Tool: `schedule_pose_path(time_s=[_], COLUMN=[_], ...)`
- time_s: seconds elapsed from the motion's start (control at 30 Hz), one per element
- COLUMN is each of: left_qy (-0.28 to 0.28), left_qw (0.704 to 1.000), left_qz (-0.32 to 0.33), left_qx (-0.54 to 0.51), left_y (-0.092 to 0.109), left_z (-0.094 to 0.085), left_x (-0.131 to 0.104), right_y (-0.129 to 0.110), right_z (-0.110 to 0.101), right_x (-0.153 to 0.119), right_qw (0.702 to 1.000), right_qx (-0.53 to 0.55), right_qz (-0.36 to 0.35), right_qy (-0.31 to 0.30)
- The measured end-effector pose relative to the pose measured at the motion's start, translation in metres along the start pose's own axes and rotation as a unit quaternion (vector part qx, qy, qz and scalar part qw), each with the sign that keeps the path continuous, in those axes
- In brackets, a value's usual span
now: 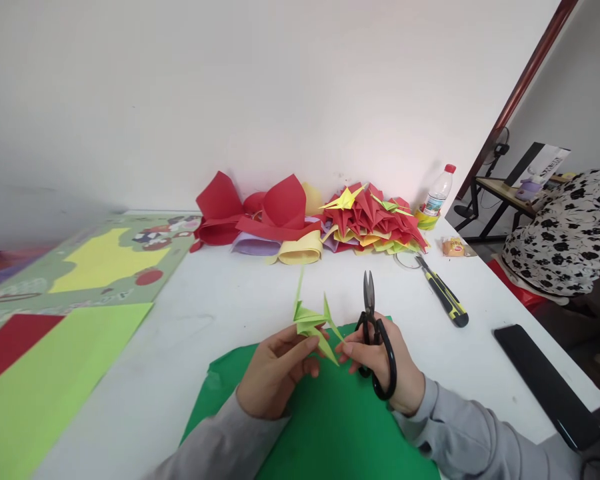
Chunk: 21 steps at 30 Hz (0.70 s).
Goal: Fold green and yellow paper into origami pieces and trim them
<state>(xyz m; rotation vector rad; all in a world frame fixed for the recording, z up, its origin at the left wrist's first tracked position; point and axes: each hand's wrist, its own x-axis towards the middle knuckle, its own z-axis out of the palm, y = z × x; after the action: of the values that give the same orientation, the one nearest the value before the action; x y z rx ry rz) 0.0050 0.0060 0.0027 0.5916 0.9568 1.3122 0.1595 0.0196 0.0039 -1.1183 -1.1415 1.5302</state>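
Note:
Between thumb and fingers, my left hand [283, 367] pinches a light green folded paper crane [310, 321]. Its narrow points stick out upward and to the right. My right hand [387, 363] carries black-handled scissors [370, 300], blades pointing up and away from me, with a handle loop around the hand. The thumb and fingertip of that same hand also pinch one pointed end of the crane. Both hands are over a green sheet [330, 427] on the white table [200, 333]. The fingers behind the crane are partly hidden.
Along the wall lie rolled red paper [285, 207], a yellow roll [303, 248] and a pile of folded paper cranes [375, 220]. To the right are a bottle [437, 193], a utility knife [443, 291] and a black phone [545, 383]. Coloured sheets [70, 373] lie left.

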Motion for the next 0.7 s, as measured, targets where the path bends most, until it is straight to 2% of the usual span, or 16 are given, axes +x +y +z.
schedule_pose_path(time_s=[0.13,0.23,0.37,0.47,0.6,0.7], left_qy=[0.015,0.030,0.095,0.129,0.117,0.129], left_qw=[0.997,0.994,0.986,0.981,0.986,0.986], left_qz=[-0.036,-0.056,-0.072,-0.066,-0.033,-0.031], left_qx=[-0.060,-0.088,-0.118,-0.132,-0.118,-0.104], left_y=[0.002,0.009,0.024,0.033,0.037,0.036], left_z=[-0.008,-0.014,-0.016,-0.013,-0.010,-0.009], left_x=[0.006,0.011,0.014,0.011,0.007,0.006], right_y=[0.000,-0.004,-0.013,-0.017,-0.016,-0.015], right_z=[-0.003,-0.006,-0.005,-0.004,-0.003,-0.003], right_x=[-0.001,-0.007,-0.020,-0.026,-0.028,-0.027], right_qw=[0.998,0.985,0.952,0.934,0.922,0.921], right_qx=[-0.018,-0.073,-0.169,-0.232,-0.271,-0.268], right_qz=[0.020,0.060,0.078,0.052,0.037,0.033], right_qy=[-0.051,-0.147,-0.244,-0.267,-0.274,-0.279])
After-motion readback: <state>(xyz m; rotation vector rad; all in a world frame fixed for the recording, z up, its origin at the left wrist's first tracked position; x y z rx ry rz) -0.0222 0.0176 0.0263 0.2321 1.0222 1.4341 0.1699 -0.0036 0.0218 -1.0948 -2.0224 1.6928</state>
